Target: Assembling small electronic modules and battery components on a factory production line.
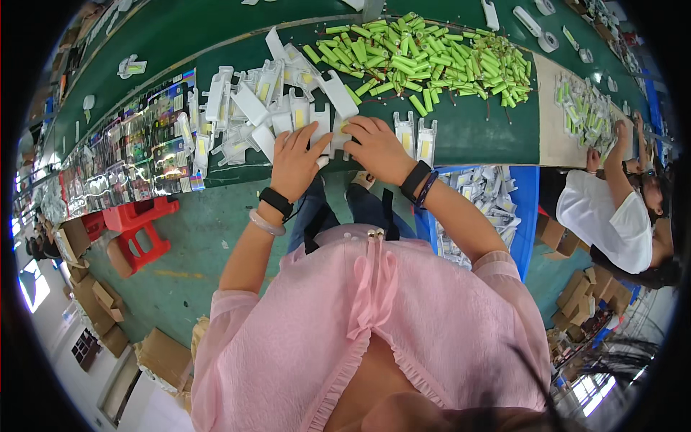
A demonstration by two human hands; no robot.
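Observation:
At the table's near edge, both my hands are at a small group of white plastic lamp housings. My left hand (294, 160) has its fingers spread over the near housings, touching a white housing (320, 119). My right hand (383, 150) has its fingers bent around the edge of another lamp housing with a yellow strip (340, 137), mostly covered by the fingers. Two housings with yellow strips (415, 137) lie just right of that hand. A loose pile of white housings (252, 104) spreads out beyond and left of my left hand.
Green cylindrical battery cells (425, 57) are heaped at the back. Printed glossy sheets (137, 144) cover the table's left. A blue bin (529, 216) of white housings stands below the right edge. Red stools (137, 223) stand at left; a person in white (608, 216) works at right.

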